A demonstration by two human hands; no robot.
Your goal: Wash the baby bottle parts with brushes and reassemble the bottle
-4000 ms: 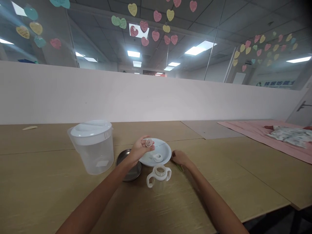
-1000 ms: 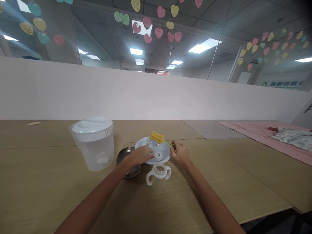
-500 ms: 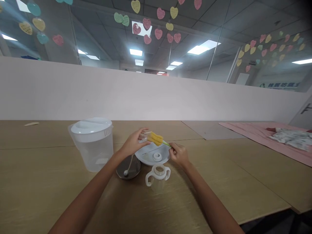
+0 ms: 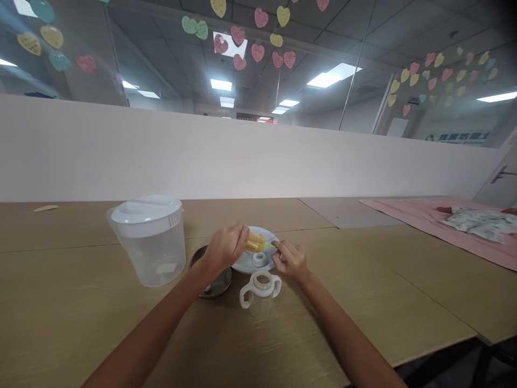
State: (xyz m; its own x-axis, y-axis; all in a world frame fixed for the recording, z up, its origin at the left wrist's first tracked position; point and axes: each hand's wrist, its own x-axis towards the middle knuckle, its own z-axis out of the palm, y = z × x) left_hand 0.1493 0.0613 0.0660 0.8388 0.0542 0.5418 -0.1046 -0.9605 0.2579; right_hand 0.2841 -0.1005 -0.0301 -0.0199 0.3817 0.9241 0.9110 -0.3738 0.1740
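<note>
My left hand [image 4: 226, 245] is closed around a small clear plastic cap, now mostly hidden by the fingers. The yellow sponge head of a bottle brush [image 4: 255, 242] pokes out of that grip toward the right. Its thin green handle is pinched in the fingers of my right hand [image 4: 291, 260]. Below the hands, a clear baby bottle with two white handles [image 4: 262, 277] stands upright and uncapped. Behind it, a white collar ring [image 4: 259, 260] lies in a shallow white dish [image 4: 271, 237]. A round metal dish [image 4: 223, 283] sits partly under my left wrist, with a small pale part in it.
On the left stands a large translucent pitcher [image 4: 157, 258] with a white lid. A pink cloth [image 4: 407, 210] with patterned fabric [image 4: 479, 223] on it lies at the far right. The white wall [image 4: 250, 156] runs along the table's back edge.
My left hand has turned over and closed around the clear cap and part of the sponge, which showed more before. My right hand has shifted slightly left and down along with the handle.
</note>
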